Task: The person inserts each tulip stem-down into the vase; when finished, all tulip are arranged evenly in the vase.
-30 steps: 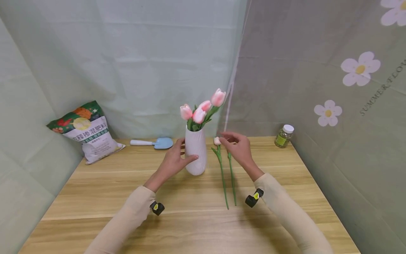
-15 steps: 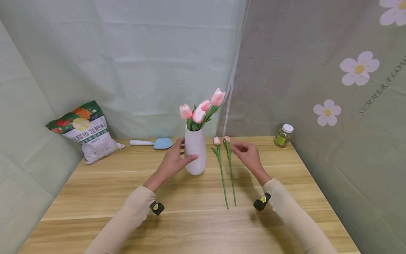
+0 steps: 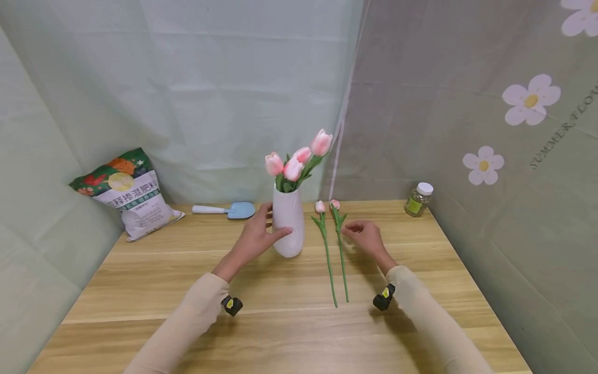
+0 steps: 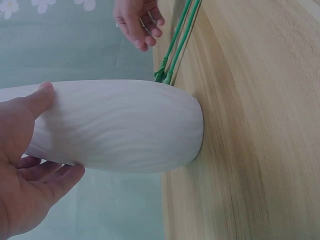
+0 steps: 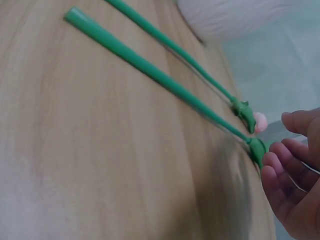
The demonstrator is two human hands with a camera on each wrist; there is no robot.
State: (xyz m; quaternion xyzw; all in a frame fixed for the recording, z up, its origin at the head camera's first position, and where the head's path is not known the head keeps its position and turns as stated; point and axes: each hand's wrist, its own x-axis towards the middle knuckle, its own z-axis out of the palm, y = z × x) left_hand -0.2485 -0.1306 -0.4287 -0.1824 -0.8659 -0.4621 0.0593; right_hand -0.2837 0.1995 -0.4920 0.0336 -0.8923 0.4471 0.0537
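Left hand (image 3: 254,232) grips the vase (image 3: 288,210); right hand (image 3: 366,239), holding nothing, has a tulip (image 3: 341,251) at nine o'clock.
The head view shows its bloom (image 3: 335,204), hidden in the left wrist view; a second ago that hand covered it.

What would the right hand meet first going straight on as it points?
The right hand would probably meet the rightmost tulip first, near its leaves; whether they touch is unclear.
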